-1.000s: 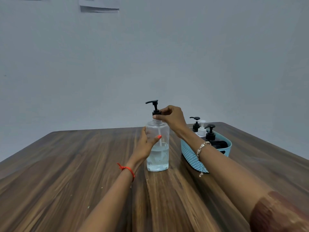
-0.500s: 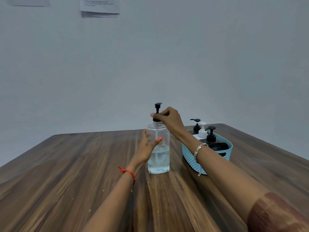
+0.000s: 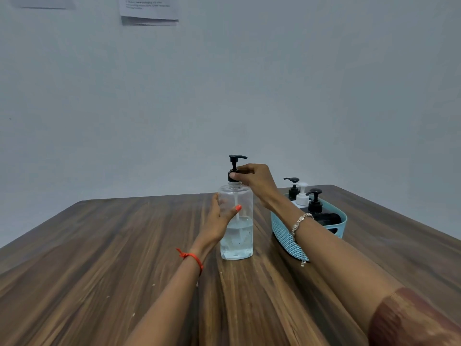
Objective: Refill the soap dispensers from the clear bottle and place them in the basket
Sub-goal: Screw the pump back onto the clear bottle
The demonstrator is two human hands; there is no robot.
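Just left of the basket (image 3: 281, 229), left hand (image 3: 219, 221) curls round the clear bottle (image 3: 240, 242), right hand (image 3: 257, 179) pinching its pump (image 3: 234, 161)

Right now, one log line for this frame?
left hand: holds clear bottle | right hand: grips pump | bottle: upright on table | basket: three dispensers inside

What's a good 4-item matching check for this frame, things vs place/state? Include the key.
Column A
1. left hand
2. right hand
3. white dispenser
4. clear bottle

Column B
a. stands in the blue basket
b. pinches the black pump at its collar
c. grips the bottle's body
d. upright on the table, partly full

Pairs: 1-c, 2-b, 3-a, 4-d
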